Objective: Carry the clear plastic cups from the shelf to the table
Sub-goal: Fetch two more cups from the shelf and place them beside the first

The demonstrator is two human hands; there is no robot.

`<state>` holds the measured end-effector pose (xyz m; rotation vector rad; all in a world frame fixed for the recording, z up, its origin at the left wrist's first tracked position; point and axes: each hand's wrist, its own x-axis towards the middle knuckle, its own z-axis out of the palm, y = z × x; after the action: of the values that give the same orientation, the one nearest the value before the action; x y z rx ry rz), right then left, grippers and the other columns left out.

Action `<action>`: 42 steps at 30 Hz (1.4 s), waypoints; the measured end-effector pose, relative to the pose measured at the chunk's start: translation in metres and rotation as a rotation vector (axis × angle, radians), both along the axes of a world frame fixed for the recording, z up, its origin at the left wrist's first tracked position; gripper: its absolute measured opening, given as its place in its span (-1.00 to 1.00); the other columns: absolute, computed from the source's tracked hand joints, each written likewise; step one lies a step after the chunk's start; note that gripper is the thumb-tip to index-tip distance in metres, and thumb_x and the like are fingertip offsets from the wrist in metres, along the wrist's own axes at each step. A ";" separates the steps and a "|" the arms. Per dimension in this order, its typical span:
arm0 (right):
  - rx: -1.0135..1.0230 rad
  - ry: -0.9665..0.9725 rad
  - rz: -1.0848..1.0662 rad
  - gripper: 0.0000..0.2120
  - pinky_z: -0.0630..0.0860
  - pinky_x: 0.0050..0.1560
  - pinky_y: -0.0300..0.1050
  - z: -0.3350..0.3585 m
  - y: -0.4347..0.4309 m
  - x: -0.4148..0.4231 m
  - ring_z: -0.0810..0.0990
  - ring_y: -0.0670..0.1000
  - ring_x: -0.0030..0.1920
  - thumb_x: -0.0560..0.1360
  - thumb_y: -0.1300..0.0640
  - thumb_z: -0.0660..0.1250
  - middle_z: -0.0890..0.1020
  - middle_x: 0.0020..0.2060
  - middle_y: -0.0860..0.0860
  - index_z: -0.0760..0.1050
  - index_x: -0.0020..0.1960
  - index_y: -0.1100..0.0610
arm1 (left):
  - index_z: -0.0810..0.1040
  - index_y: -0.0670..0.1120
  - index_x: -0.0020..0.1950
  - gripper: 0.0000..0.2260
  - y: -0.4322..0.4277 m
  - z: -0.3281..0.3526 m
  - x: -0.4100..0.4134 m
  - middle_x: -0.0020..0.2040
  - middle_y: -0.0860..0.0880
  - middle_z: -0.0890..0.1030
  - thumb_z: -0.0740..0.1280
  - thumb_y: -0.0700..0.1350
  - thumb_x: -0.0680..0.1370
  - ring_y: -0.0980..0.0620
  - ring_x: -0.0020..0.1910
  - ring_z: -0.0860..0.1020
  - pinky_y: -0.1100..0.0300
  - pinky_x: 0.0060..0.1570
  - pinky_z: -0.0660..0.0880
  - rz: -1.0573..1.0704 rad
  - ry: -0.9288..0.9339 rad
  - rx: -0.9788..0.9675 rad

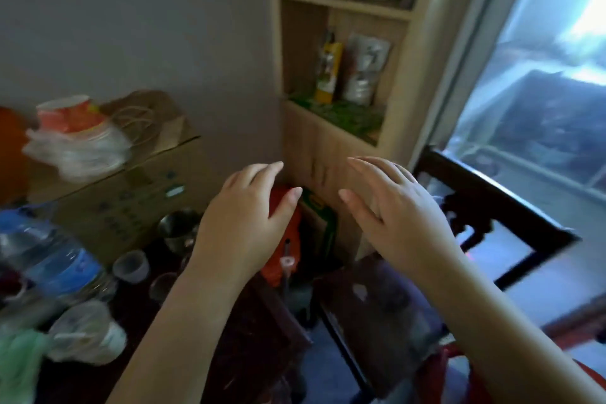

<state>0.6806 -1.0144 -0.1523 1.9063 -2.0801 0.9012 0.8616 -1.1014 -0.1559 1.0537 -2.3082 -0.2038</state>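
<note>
while raised before the shelf (344, 128), left hand (244, 226) and right hand (393, 213) hang spread, holding nothing.

No writing can be read anywhere: the picture is blurred by motion. The cardboard box (131, 187) carries rows of dark printed marks and a pale label, all smeared. The yellow carton (329, 74) and silver pouch (364, 69) on the shelf (344, 3) show printing too soft to make out, as does the blue label on the water bottle (55, 259).
</note>
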 end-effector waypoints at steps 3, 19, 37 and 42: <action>-0.049 0.044 -0.137 -0.53 0.30 0.26 -0.11 0.026 0.087 -0.042 0.43 0.06 0.26 0.52 -0.14 0.15 0.53 0.23 0.05 0.40 0.30 0.15 | 0.31 0.00 0.41 -0.48 0.061 0.031 -0.056 0.36 0.06 0.40 0.05 0.22 0.52 0.09 0.34 0.28 0.23 0.17 0.24 -0.169 0.023 -0.037; -0.060 0.117 -1.003 -0.52 0.23 0.21 -0.25 0.095 0.612 -0.154 0.46 0.06 0.25 0.50 -0.13 0.16 0.53 0.24 0.09 0.41 0.31 0.12 | 0.18 0.00 0.47 -0.35 0.492 0.082 -0.318 0.48 0.01 0.24 -0.06 0.32 0.48 0.04 0.47 0.09 0.12 0.40 0.05 -1.074 -0.002 -0.109; -0.162 0.121 -1.497 -0.51 0.11 0.22 -0.49 0.104 0.904 -0.297 0.23 -0.28 0.30 0.49 -0.18 0.08 0.40 0.29 -0.15 0.34 0.35 -0.01 | 0.19 0.05 0.45 -0.43 0.802 0.108 -0.564 0.39 0.07 0.37 0.03 0.27 0.50 0.10 0.36 0.28 0.27 0.20 0.14 -1.639 0.195 -0.136; -0.209 0.157 -1.538 -0.54 0.10 0.16 -0.58 0.120 0.949 -0.372 0.25 -0.34 0.23 0.49 -0.18 0.09 0.39 0.20 -0.26 0.35 0.33 -0.04 | 0.18 0.06 0.45 -0.44 0.860 0.120 -0.639 0.41 0.08 0.36 0.01 0.28 0.50 0.10 0.38 0.27 0.24 0.22 0.17 -1.675 0.238 -0.139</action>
<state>0.3091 -0.0651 -0.0328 -0.0412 -2.3109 0.4429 0.2227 -0.2410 -0.0363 -1.1048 -2.2824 -0.6972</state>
